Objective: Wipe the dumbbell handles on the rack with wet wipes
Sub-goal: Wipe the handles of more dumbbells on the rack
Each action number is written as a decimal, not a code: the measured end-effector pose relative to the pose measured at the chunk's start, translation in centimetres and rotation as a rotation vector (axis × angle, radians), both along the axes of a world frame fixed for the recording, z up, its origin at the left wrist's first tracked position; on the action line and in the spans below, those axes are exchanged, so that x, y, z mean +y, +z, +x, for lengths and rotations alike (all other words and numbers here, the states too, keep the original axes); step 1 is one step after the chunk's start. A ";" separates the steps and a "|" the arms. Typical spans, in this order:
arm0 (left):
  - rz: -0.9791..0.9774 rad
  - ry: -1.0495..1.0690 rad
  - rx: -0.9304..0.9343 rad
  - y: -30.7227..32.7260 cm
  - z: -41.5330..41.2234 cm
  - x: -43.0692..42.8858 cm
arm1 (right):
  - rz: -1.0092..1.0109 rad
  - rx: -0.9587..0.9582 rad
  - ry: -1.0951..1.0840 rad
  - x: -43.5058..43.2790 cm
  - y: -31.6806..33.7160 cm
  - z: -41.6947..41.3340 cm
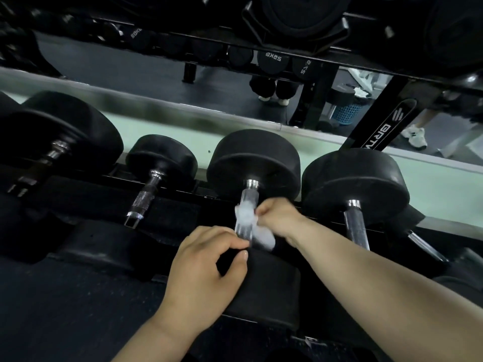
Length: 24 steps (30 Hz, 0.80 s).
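Observation:
A black dumbbell with a chrome handle (pixel 248 198) lies in the middle of the rack. A white wet wipe (pixel 245 218) is wrapped around that handle, with a loose end hanging at the lower right. My right hand (pixel 278 218) pinches the wipe from the right side of the handle. My left hand (pixel 209 259) sits on the near black head (pixel 269 291) of the same dumbbell, fingers curled at the handle's near end.
Other dumbbells lie alongside: one with a knurled handle (pixel 142 202) to the left, one with a smooth handle (pixel 356 227) to the right. A mirror behind shows a blue basket (pixel 346 113) and shoes. An upper rack shelf (pixel 287 40) hangs overhead.

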<state>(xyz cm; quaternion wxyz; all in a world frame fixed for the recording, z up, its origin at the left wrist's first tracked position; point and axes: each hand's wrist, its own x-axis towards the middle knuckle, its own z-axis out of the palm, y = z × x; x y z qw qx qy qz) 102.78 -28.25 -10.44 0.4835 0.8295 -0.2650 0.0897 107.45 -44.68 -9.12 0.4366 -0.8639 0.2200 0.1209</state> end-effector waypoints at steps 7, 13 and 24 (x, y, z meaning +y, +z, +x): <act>-0.004 -0.018 -0.003 0.0 0.1 0.2 | -0.070 -0.009 0.003 0.7 -0.9 -0.6; -0.008 0.001 -0.010 0.1 0.1 0.2 | 0.005 -0.105 -0.086 0.1 0.0 0.8; -0.085 -0.028 0.239 1.1 0.9 0.4 | 0.205 -0.296 -0.035 -1.0 2.1 -2.6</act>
